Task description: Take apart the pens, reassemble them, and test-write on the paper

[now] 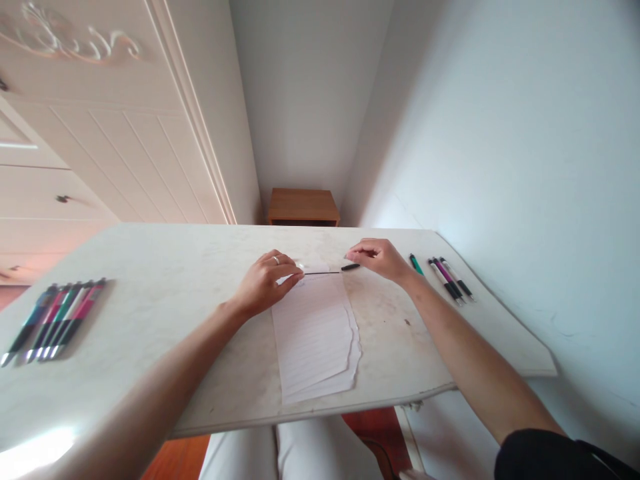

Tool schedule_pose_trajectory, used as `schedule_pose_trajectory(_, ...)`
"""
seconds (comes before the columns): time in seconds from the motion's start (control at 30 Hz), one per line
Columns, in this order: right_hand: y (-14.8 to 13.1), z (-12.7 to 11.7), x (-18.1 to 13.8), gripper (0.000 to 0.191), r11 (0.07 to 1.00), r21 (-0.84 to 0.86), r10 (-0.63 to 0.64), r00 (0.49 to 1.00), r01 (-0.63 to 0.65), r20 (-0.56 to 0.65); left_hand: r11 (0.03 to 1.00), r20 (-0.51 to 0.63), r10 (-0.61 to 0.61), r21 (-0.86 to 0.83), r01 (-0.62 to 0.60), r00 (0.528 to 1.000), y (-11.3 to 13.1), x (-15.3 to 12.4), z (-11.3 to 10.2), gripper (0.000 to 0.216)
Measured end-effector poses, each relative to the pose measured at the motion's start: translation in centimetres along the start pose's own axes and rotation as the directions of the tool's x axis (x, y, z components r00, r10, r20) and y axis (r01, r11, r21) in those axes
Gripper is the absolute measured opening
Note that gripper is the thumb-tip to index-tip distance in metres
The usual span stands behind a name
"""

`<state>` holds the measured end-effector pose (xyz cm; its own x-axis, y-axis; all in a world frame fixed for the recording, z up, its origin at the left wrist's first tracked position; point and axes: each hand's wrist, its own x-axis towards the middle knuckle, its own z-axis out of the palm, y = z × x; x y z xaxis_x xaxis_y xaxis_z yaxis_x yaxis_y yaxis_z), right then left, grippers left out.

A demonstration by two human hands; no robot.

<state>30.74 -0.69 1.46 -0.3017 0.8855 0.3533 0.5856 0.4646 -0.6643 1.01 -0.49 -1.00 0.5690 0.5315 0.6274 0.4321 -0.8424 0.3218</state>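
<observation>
- Evidently, the left hand [265, 280], with a ring [276, 261] on one finger, has thumb and fingertip brought together on the near-side end of a thin dark rod [323, 273]; how firmly they press cannot be told.
- Right hand [379, 257]: fingers curled, tips pinched on what looks like a small grey piece [347, 257], too small to identify.
- The rod points rightward across the top of the paper [315, 333]; whether it rests on the sheet or is raised a little is unclear. Just off its right end, below the right fingertips, lies a short black piece [351, 267].
- Risk, judged: the rod is slender, so a loose or off-centre pinch could let it pivot or roll.
- Risk, judged: the grey piece barely shows past the fingertips; a slip could drop it out of sight on the mottled tabletop [210, 280].
- Risk, judged: the black piece sits close enough for the right hand to brush it, and a rounded form would roll.
- Paper: sheets overlap with ragged right edges; a dragging wrist could shift them.
- Further out: a green pen [415, 263] and a row of three pens [447, 277] right; a slanted pen group [61, 317] left.
</observation>
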Motion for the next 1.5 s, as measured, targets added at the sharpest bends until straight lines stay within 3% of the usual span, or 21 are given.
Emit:
schedule_pose_trajectory(0.2, -1.9, 2.4, -0.4, 0.024, 0.975, 0.052, -0.223, 0.963, 0.217, 0.154, 0.999, -0.027, 0.018, 0.039, -0.017, 0.999, 0.9, 0.0, 1.0, 0.013)
schedule_pose_trajectory(0.3, -2.2, 3.1, -0.5, 0.017, 0.971, 0.019, -0.239, 0.956, 0.240, 0.169, 0.999, -0.036, 0.042, 0.034, -0.041, 0.998, 1.4, 0.0, 1.1, 0.014)
schedule_pose_trajectory(0.6, -2.2, 0.8, -0.4, 0.011, 0.994, -0.047, -0.084, 0.964, 0.098, 0.251, 0.999, -0.015, 0.037, 0.026, -0.037, 0.999, 1.4, 0.3, 0.4, 0.019)
schedule_pose_trajectory(0.83, -0.4, -1.1, -0.1, 0.012, 0.984, -0.167, 0.121, 0.920, -0.062, 0.371, 0.969, -0.083, -0.191, 0.145, 0.201, 0.978, -2.2, -0.1, -1.6, 0.024)
schedule_pose_trajectory(1.03, 0.0, -1.4, -0.2, 0.012, 0.978, -0.191, 0.151, 0.911, -0.082, 0.384, 0.923, -0.047, -0.357, 0.131, 0.361, 0.933, -4.4, -0.9, -1.3, 0.027)
schedule_pose_trajectory(1.13, -0.1, -1.6, -0.1, 0.014, 0.981, -0.185, 0.109, 0.951, -0.056, 0.291, 0.921, -0.061, -0.370, 0.108, 0.374, 0.927, -4.5, -1.0, -1.1, 0.029)
schedule_pose_trajectory(1.23, 0.1, -1.6, 0.1, 0.025, 0.982, -0.187, 0.043, 0.997, -0.031, 0.065, 0.915, -0.072, -0.385, 0.095, 0.391, 0.920, -4.3, -0.9, -1.2, 0.030)
schedule_pose_trajectory(1.37, 1.5, -0.9, 0.4, 0.038, 0.970, -0.245, -0.036, 0.985, -0.006, -0.168, 0.903, -0.063, -0.416, 0.086, 0.420, 0.907, -4.2, -0.8, -1.3, 0.029)
schedule_pose_trajectory(1.5, 3.7, 0.1, 0.5, 0.045, 0.963, -0.248, 0.042, 0.965, -0.109, -0.259, 0.893, -0.092, -0.437, 0.077, 0.444, 0.895, -4.7, -0.9, -1.3, 0.030)
